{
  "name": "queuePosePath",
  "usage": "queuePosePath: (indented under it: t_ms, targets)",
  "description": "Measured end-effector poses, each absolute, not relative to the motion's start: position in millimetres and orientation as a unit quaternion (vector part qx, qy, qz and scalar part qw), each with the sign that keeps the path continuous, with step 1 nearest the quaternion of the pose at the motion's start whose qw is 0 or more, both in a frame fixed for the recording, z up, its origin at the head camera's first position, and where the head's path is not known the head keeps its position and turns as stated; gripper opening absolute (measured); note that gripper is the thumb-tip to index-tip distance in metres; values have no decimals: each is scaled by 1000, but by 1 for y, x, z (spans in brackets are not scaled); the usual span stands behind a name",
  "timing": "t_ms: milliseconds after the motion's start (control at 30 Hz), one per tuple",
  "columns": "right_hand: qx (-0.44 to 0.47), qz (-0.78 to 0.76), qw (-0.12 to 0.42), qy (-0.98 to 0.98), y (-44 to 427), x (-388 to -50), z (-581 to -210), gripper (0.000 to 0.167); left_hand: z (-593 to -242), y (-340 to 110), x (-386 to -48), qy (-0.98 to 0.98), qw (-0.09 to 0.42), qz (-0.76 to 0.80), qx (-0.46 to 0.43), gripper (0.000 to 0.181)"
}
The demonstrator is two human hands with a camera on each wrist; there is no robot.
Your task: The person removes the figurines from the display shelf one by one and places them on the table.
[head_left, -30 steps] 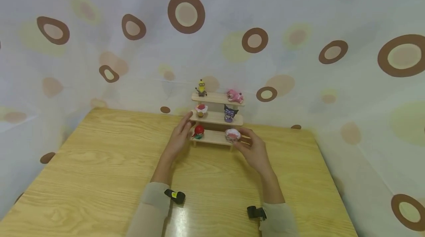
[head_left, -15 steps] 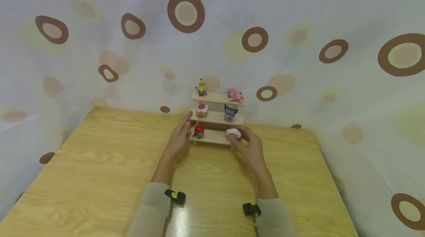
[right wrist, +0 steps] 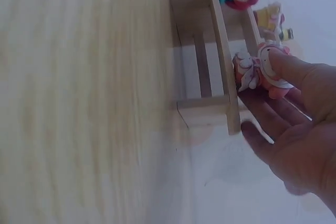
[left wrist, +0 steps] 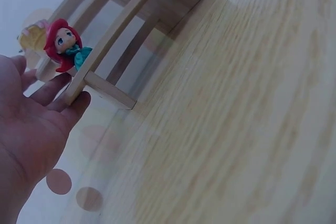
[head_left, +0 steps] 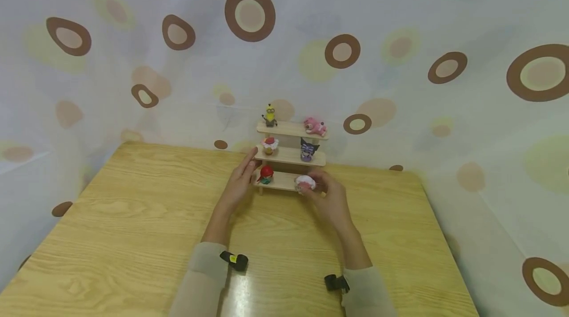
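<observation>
A three-tier wooden shelf (head_left: 284,181) stands at the table's back, with small figures on each tier. My left hand (head_left: 235,186) touches the shelf's left end, its fingers around the edge of the lowest board beside a red-haired figure (left wrist: 65,45). At the lowest tier's right part, my right hand (head_left: 331,203) pinches a pink-and-white figure (right wrist: 268,69) between thumb and fingers; it is at the board, and whether it rests there fully I cannot tell. Above it on the middle tier stands a purple-and-black figure (head_left: 307,150).
A figure with a red-and-white top (head_left: 269,146) is on the middle tier's left. The top tier holds a yellow figure (head_left: 269,115) and a pink one lying down (head_left: 315,127). Behind the wooden table (head_left: 155,218) hangs a patterned cloth (head_left: 293,20).
My right hand has moved a little to the left, and the pink-and-white figure has shifted left along the lowest tier with it. My left hand has stayed at the shelf's end.
</observation>
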State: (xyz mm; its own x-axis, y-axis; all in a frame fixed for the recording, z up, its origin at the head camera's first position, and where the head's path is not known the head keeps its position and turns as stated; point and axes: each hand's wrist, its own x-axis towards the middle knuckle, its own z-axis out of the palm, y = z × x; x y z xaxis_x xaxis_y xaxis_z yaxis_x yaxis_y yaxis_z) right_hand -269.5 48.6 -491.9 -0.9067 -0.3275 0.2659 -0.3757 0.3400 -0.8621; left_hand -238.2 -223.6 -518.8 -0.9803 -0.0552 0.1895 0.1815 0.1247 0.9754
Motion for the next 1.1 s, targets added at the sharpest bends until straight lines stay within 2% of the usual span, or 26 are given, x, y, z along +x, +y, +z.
queuePosePath:
  t_ms: [367, 633, 900, 1100]
  targets:
    - [276, 547, -70, -787, 11, -237, -495, 37, -520, -224, -243, -738, 97, -666, -49, 55]
    - [334, 492, -122, -795, -13, -220, -496, 33, -519, -228, -242, -741, 98, -662, -47, 53]
    - [360, 467, -155, -793, -21, -215, -505, 32, -519, -227, -241, -728, 93, -678, -53, 49]
    - [370, 447, -161, -798, -22, -214, -509, 40, -520, -228, -240, -728, 92, -677, -54, 48]
